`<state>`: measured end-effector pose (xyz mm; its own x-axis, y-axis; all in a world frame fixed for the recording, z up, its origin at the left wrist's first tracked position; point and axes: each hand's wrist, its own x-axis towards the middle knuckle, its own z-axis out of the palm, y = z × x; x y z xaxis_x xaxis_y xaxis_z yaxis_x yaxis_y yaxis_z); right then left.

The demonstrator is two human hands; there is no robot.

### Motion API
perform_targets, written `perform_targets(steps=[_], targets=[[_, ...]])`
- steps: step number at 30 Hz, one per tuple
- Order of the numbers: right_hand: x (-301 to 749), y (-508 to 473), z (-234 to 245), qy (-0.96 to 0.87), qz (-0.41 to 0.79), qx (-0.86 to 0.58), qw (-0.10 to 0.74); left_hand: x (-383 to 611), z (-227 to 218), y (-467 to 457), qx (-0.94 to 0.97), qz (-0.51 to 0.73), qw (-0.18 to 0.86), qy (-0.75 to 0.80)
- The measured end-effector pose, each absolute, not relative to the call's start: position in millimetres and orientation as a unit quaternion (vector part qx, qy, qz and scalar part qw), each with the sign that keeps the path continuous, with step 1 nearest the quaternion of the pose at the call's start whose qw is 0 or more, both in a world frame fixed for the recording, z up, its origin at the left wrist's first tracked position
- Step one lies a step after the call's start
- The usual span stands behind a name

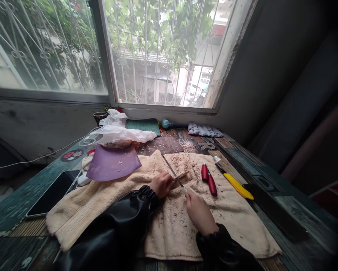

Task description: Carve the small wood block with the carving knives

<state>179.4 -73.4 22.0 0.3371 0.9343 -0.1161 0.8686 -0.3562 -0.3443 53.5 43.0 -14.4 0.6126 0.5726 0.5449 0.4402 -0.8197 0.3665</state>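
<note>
My left hand (162,184) is closed around a small piece of light wood (181,175) on a beige towel (169,226) strewn with wood shavings. My right hand (198,211) is closed on the handle end of a long thin metal tool (172,172), which lies slanted across the wood piece and points up and to the left. Both arms wear black shiny sleeves.
Right of the hands lie red-handled pliers (209,180) and a yellow utility knife (236,184). A purple sheet (112,162), white plastic bags (121,131), a green cutting mat (143,126) and a phone (52,194) sit to the left and behind. A barred window (146,52) is beyond the table.
</note>
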Motion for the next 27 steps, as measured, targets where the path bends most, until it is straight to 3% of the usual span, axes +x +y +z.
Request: perform_targets(steps=[7, 13, 17, 27], targets=[[171.9, -36.1, 24.1, -0.559, 0.149, -0.808, 0.113, 56.8, -14.7, 39.3, 0.880, 0.331, 0.079, 0.331], [184.8, -80.5, 18.8, -0.565, 0.161, -0.800, 0.126, 58.0, -16.2, 39.1, 0.863, 0.330, 0.076, 0.376], [199.3, -107.5, 11.8, -0.555, 0.182, -0.797, 0.155, 57.2, -16.9, 39.3, 0.885, 0.324, 0.092, 0.321], [177.4, -43.7, 21.5, -0.560, 0.147, -0.809, 0.101, 56.3, -17.3, 40.9, 0.892, 0.323, 0.120, 0.294]])
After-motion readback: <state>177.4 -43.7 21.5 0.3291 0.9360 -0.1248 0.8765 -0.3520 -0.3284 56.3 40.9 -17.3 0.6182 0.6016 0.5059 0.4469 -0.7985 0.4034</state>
